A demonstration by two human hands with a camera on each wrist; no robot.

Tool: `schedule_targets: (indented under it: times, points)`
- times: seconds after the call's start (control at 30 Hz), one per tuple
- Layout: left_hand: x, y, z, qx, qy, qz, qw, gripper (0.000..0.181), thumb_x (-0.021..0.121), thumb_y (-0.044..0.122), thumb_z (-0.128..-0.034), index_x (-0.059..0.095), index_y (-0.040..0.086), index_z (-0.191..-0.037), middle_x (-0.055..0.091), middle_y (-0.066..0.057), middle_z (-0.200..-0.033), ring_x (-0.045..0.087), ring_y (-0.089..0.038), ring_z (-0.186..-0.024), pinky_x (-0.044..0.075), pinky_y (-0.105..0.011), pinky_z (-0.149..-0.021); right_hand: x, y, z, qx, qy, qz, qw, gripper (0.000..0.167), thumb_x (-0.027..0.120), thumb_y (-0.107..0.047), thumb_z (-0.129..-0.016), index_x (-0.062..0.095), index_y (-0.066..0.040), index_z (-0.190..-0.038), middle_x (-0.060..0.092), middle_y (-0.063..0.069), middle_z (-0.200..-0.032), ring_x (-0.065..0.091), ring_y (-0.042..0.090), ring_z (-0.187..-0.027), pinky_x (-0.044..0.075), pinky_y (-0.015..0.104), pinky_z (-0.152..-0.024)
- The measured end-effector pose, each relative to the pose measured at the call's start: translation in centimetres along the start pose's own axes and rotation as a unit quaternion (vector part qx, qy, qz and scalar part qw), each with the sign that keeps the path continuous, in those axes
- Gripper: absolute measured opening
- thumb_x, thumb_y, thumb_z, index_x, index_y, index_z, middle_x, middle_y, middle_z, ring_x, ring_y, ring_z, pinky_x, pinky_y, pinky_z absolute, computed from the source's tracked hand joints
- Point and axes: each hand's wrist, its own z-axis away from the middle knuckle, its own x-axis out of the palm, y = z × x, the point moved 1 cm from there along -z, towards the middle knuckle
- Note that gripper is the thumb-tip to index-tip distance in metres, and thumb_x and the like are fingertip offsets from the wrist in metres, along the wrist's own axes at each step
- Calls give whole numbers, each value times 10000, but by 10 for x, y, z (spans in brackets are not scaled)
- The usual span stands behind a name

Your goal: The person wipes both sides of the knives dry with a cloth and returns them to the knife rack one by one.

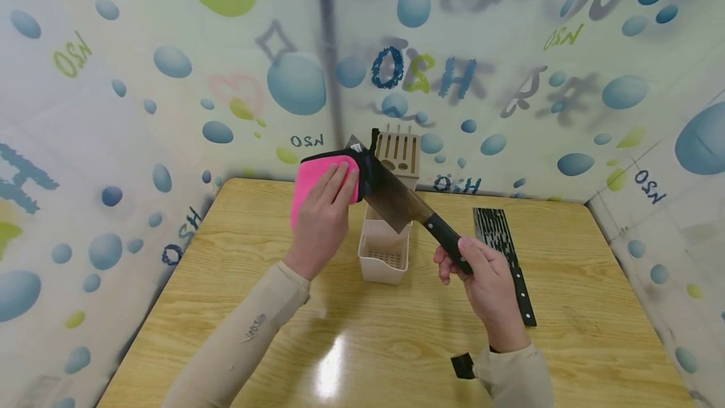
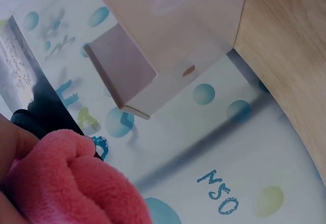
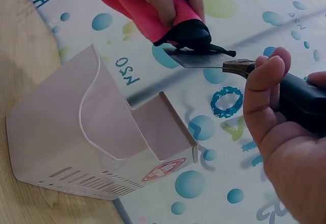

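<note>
A cleaver (image 1: pixel 391 200) is held up in the air, its broad blade pointing to the upper left. My right hand (image 1: pixel 489 279) grips its black handle, also visible in the right wrist view. In my left hand (image 1: pixel 323 216) is a pink cloth (image 1: pixel 304 184) with a black edge, folded around the blade near its far end. The right wrist view shows the left thumb and fingers pinching the cloth (image 3: pixel 137 12) over the blade. Part of the blade is hidden under the cloth. Behind the cleaver stands a beige knife holder (image 1: pixel 385 269), partly covered by the blade.
On the wooden table (image 1: pixel 589 282), right of the holder, lies a second knife (image 1: pixel 518 276) with a black-and-white blade and black handle. A small black piece (image 1: pixel 463 366) hangs at the right cuff. Patterned sheets (image 1: pixel 498 112) enclose the table's back and sides.
</note>
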Motion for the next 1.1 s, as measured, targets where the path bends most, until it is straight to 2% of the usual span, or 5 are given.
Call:
schedule_targets:
  times: [0.23,0.43,0.67,0.9,1.1]
  points:
    - [-1,-9,3,-103,57,-8,9999,457,642,-79,-927,619,-49,-1383,638,-249,-1372,622,-401,-1274,496,-434,-1110,-2,-2,1,-143,-177,-111,9997,419,356,-137,-1138,577,214,-1082,689,88,-869,612,165,-665,567,265,-572]
    - [-2,-18,10,-266,-49,-4,9996,462,660,-93,-903,638,-47,-1363,649,-247,-1356,638,-404,-1249,512,-444,-1091,-2,-5,2,-201,-273,-49,9994,394,345,-115,-1137,633,147,-1078,682,90,-873,606,171,-664,572,266,-574]
    - [-8,-31,20,-446,-410,-159,9980,445,646,-106,-897,651,-58,-1340,655,-260,-1339,661,-415,-1205,536,-468,-1055,-2,-9,3,-115,-223,100,9996,406,359,-127,-1136,594,191,-1043,663,88,-861,586,165,-660,559,266,-565]
    - [-9,-44,37,-572,-857,-301,9942,461,672,-106,-882,644,-71,-1341,656,-266,-1332,662,-416,-1197,540,-473,-1048,-4,-12,3,-28,-333,145,9993,386,358,-121,-1136,610,159,-1047,652,91,-877,579,165,-665,552,259,-570]
    - [-6,-50,51,-723,-1196,-311,9897,436,668,-107,-881,656,-84,-1316,664,-274,-1304,676,-422,-1153,561,-481,-1014,-5,-12,5,60,-432,416,9982,356,376,-116,-1132,585,171,-1105,645,77,-891,581,162,-673,551,251,-577]
